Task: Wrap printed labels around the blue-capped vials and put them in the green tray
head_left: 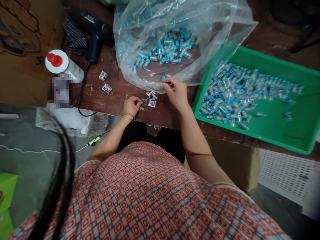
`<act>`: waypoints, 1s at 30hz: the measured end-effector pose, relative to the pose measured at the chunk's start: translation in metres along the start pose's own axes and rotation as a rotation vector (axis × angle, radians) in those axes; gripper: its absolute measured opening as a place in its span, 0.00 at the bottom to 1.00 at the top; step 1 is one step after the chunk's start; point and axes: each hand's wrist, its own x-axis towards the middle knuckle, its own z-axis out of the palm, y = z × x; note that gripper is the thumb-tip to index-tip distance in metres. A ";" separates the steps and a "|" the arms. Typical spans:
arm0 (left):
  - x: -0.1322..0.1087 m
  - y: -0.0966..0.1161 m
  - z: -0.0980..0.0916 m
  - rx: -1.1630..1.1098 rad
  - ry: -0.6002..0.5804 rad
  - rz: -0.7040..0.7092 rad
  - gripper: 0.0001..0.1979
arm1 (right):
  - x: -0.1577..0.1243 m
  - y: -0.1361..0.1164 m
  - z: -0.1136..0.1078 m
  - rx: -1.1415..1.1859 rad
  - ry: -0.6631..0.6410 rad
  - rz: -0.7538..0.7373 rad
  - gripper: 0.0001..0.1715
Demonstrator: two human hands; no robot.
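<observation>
My right hand point(177, 93) is at the front of a clear plastic bag point(155, 81), thumb and forefinger close together at a small vial with a blue cap point(163, 77). Inside the bag lies a heap of clear vials with blue caps point(172, 46). Near the table's front edge, my left hand point(132, 106) pinches a small dark printed piece point(144, 100), partly hidden by the fingers. Just right of it sits a loose group of small printed labels point(152, 99). A small yellow item point(141, 108) lies by the left fingertips.
On the right, a green tray point(282, 136) holds many labelled vials point(230, 96). Two label stacks, one nearer point(107, 88) and one farther point(103, 76), lie left. Behind them are a black heat gun point(96, 33), its cord, a white bottle with a red top point(72, 68) and a cardboard box point(25, 60).
</observation>
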 end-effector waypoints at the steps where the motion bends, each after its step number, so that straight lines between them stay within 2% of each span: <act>1: 0.001 0.000 0.000 -0.010 0.012 -0.010 0.04 | 0.015 0.009 0.002 -0.016 0.004 -0.004 0.12; 4: 0.004 -0.002 -0.002 -0.054 0.011 -0.034 0.07 | 0.066 0.042 0.011 -0.098 0.017 0.016 0.13; 7: 0.007 -0.002 -0.007 -0.095 -0.038 -0.045 0.07 | 0.110 0.065 0.033 -0.194 0.017 0.064 0.15; 10: 0.009 -0.003 -0.013 -0.085 -0.082 -0.040 0.08 | 0.130 0.069 0.059 -0.269 -0.050 0.074 0.20; 13: 0.008 -0.006 -0.019 -0.055 -0.118 -0.058 0.11 | 0.131 0.068 0.068 -0.288 -0.074 0.115 0.20; 15: 0.005 -0.008 -0.022 -0.054 -0.115 -0.055 0.12 | 0.126 0.070 0.058 -0.247 -0.020 0.166 0.17; 19: 0.001 -0.014 -0.024 -0.115 -0.066 -0.028 0.14 | 0.097 0.069 0.018 -0.022 0.165 0.190 0.08; 22: 0.001 -0.015 -0.022 -0.253 -0.123 -0.061 0.14 | 0.053 0.044 -0.001 0.181 0.121 0.113 0.07; 24: 0.000 -0.011 -0.020 -0.341 -0.191 -0.072 0.13 | 0.018 0.017 0.001 0.233 0.023 0.038 0.09; 27: -0.003 0.000 -0.018 -0.369 -0.264 0.005 0.12 | -0.026 -0.018 0.023 0.208 -0.069 0.009 0.05; 30: -0.007 0.011 -0.015 -0.332 -0.292 0.074 0.13 | -0.048 -0.028 0.048 0.230 -0.086 0.074 0.06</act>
